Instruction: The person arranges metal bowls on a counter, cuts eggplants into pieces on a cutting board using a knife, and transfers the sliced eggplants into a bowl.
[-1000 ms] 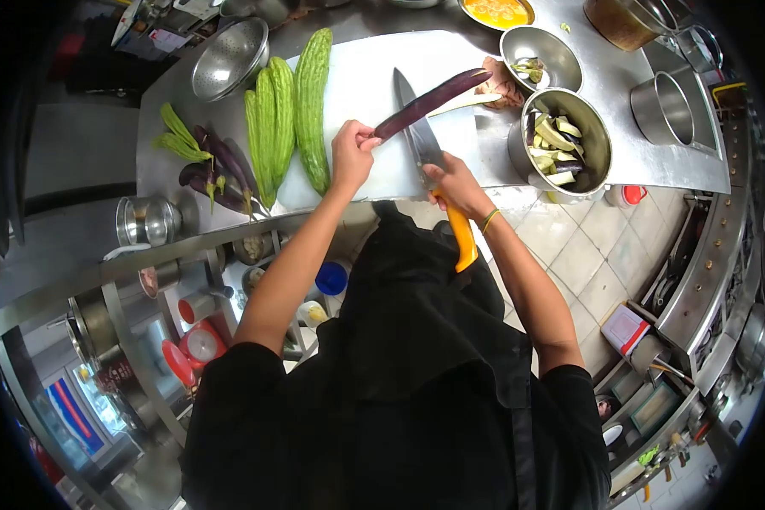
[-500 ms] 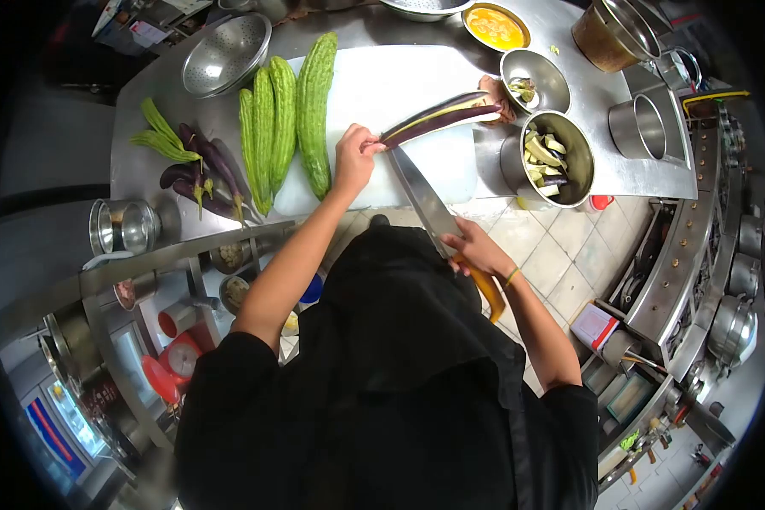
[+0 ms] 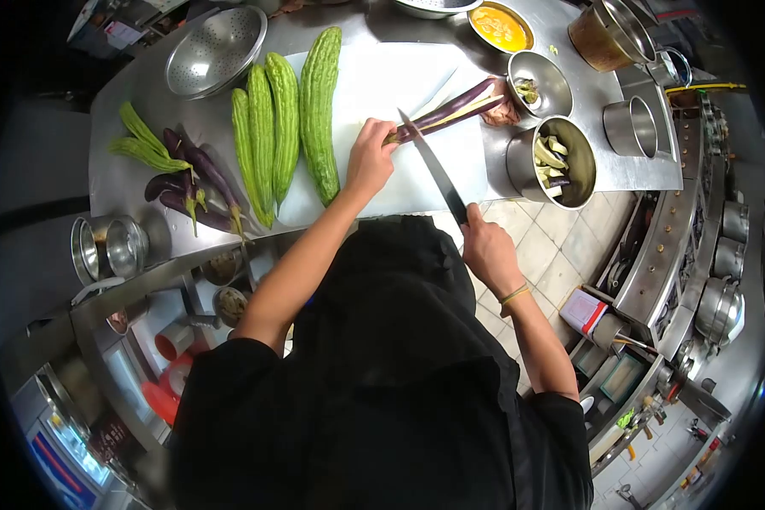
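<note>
Commercial-style kitchen, by look of it. Long stainless steel worktable (image 3: 591, 170) carrying white cutting board (image 3: 365, 183), whole bitter melons (image 3: 320, 110), eggplants (image 3: 217, 174), perforated colander (image 3: 217, 51), deep steel pot (image 3: 527, 170) of cut pieces, bowl of orange-yellow liquid (image 3: 501, 27). Open undershelf (image 3: 127, 293) beneath, holding food containers. Along right side, steel cooking range (image 3: 646, 276) with row of small knobs, big metal pots (image 3: 720, 311) beyond. Pale square floor tiles (image 3: 540, 251). Black apron (image 3: 382, 340) on person at table.
</note>
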A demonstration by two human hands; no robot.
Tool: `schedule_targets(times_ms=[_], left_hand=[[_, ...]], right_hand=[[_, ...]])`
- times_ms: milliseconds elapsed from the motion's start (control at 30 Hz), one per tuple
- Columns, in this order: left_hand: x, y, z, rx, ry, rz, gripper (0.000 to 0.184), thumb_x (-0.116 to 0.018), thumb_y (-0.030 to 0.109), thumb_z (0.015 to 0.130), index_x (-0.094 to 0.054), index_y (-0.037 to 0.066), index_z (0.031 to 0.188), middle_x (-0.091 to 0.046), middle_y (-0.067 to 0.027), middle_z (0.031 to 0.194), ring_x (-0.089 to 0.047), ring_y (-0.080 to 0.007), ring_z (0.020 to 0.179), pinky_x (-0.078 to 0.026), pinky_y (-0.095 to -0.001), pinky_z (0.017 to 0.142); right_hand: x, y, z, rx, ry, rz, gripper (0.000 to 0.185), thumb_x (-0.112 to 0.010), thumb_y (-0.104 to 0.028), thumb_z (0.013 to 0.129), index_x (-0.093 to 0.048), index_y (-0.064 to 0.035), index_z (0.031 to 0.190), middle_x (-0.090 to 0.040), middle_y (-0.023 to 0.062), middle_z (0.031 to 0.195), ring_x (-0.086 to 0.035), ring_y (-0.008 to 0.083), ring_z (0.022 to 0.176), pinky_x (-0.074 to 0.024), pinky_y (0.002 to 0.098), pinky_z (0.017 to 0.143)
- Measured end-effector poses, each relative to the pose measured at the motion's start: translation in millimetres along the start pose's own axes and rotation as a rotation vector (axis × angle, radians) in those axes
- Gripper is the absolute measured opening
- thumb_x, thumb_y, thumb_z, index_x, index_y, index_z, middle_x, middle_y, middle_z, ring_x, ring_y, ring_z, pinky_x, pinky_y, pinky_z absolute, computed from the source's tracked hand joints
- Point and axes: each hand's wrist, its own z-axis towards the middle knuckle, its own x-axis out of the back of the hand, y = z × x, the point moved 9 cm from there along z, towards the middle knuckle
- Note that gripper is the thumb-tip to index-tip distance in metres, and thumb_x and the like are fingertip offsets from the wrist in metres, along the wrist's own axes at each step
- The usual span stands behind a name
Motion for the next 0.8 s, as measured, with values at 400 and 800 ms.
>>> schedule_targets(times_ms=[400, 800], left_hand=[[1.3, 2.4, 4.2, 0.025, -0.027, 0.056, 0.027, -0.061, -0.012, 0.079, -0.058, 0.000, 0.104, -0.058, -0.0139, 0.097, -0.062, -0.0318, 0.089, -0.050, -0.0372, 0.075], [-94.4, 126.8, 43.5, 0.076, -0.099, -0.344, 0.022, -0.068, -0.006, 0.082, -0.059, 0.000, 0.101, -0.058, -0.0040, 0.090, -0.056, -0.0094, 0.077, -0.050, -0.0250, 0.068]], right_hand=[[-31.5, -21.3, 100.5, 0.190, 0.050, -0.016, 0.016, -0.051, -0.011, 0.091, -0.046, -0.0026, 0.104, -0.065, 0.0236, 0.073, -0.064, 0.0426, 0.068, -0.0508, 0.0530, 0.063], [145.0, 124.8, 10.0, -0.074, 0.412, 0.781, 0.010, -0.053, -0.009, 0.098, -0.054, -0.0009, 0.105, -0.065, 0.0101, 0.071, -0.057, 0.0130, 0.054, -0.0465, 0.0296, 0.050]])
